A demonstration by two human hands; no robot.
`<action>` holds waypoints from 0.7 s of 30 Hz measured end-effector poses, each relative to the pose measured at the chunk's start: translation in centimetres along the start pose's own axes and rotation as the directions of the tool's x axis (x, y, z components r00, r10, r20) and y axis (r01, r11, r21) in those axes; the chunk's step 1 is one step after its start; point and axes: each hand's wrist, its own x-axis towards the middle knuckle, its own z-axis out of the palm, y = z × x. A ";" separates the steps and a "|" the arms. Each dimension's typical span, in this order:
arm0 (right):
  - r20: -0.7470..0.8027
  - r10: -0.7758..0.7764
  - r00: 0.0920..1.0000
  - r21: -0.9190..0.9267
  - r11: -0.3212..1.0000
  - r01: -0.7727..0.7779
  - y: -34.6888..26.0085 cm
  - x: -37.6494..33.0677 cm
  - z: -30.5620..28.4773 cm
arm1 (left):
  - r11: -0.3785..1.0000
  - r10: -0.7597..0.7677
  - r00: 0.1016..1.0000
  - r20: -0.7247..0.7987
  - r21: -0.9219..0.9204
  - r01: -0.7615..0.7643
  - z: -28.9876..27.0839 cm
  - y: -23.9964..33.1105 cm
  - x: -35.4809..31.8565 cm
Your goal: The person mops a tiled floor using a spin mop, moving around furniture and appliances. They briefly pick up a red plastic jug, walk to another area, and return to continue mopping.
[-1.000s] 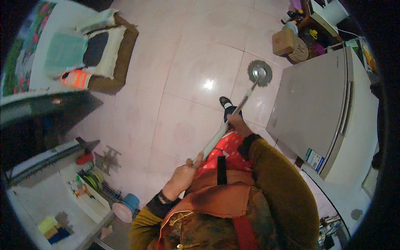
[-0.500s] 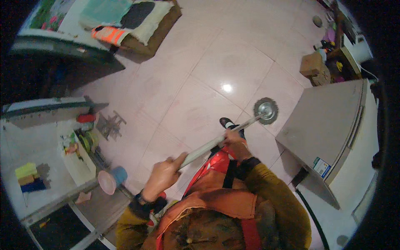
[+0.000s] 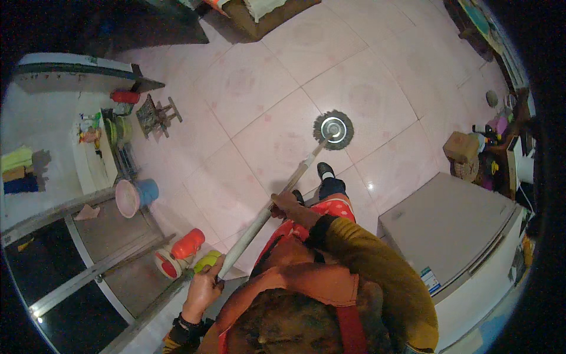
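Note:
A long pale mop handle [image 3: 247, 236] slants from my lower left toward the far middle of the floor. At its far end the round grey mop head [image 3: 343, 141], with a shiny metal disc at its centre, lies on the pinkish tiles. My left hand [image 3: 203, 292] is wrapped around the handle's near end, beside my body. Farther along the pole, my right hand [image 3: 290, 207] grips it with closed fingers. The mop head rests just beyond my dark shoe [image 3: 325, 170].
A grey-topped fridge [image 3: 442, 227] stands at the right, with a cardboard box [image 3: 461, 146] beyond it. On the left are a small stool [image 3: 156, 116], a pink and blue bucket [image 3: 137, 197] and a red flask [image 3: 187, 241]. A brown-sided padded seat [image 3: 242, 20] is at the far edge.
The mop head has moved left across the tiles beside the fridge. Both hands have shifted left and keep hold of the handle. The view has turned, bringing the red flask into sight.

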 end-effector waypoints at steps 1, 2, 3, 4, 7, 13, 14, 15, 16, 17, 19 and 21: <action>-0.018 -0.024 1.000 0.040 0.999 0.025 -0.8 -0.3 -0.4 | 0.999 0.021 1.000 -0.022 0.047 -0.020 -0.1 0.6 0.4; -0.036 -0.047 0.998 0.080 0.996 0.049 -1.9 -0.7 -1.7 | 0.997 0.020 1.000 -0.001 0.081 -0.020 -0.1 1.4 1.1; -0.071 -0.029 0.997 0.121 0.992 0.038 -3.1 -1.3 -3.4 | 0.993 0.044 0.999 -0.004 0.107 -0.043 -0.1 2.1 2.2; -0.108 -0.027 0.994 0.148 0.988 0.043 -4.5 -1.8 -5.6 | 0.991 0.097 0.995 0.007 0.088 -0.097 -0.2 2.6 4.2; -0.379 -0.172 0.909 0.185 0.949 0.257 -9.2 -3.2 -13.1 | 0.945 0.323 0.946 0.038 0.041 -0.325 2.9 5.8 12.0; -0.441 -0.193 0.877 0.037 0.972 0.232 -13.8 -3.3 -21.8 | 0.955 0.284 0.959 -0.011 0.092 -0.282 6.5 11.2 18.2; -0.306 -0.138 0.942 -0.013 0.990 0.141 -12.9 -3.2 -21.1 | 0.971 0.228 0.973 0.043 0.066 -0.231 6.3 10.2 16.8; -0.213 -0.104 0.971 -0.078 0.993 0.090 -11.6 -3.0 -19.7 | 0.982 0.184 0.980 0.077 0.035 -0.187 6.1 8.3 14.9; -0.099 -0.031 0.995 -0.072 0.997 0.023 -9.5 -3.0 -17.4 | 0.983 0.184 0.982 0.039 -0.002 -0.184 6.1 5.9 12.7; -0.021 0.119 0.993 -0.074 0.990 -0.120 -7.4 -2.8 -14.6 | 0.992 0.121 0.988 0.093 -0.036 -0.118 6.2 3.5 9.9; 0.043 0.202 0.979 -0.089 0.976 -0.197 -2.5 -2.8 -8.0 | 0.996 -0.082 0.982 0.173 -0.023 0.087 6.9 -0.7 3.9; 0.323 0.124 0.938 -0.263 0.964 -0.037 1.9 -3.4 -1.5 | 0.969 -0.225 0.973 0.039 -0.095 0.228 7.1 -3.5 -2.9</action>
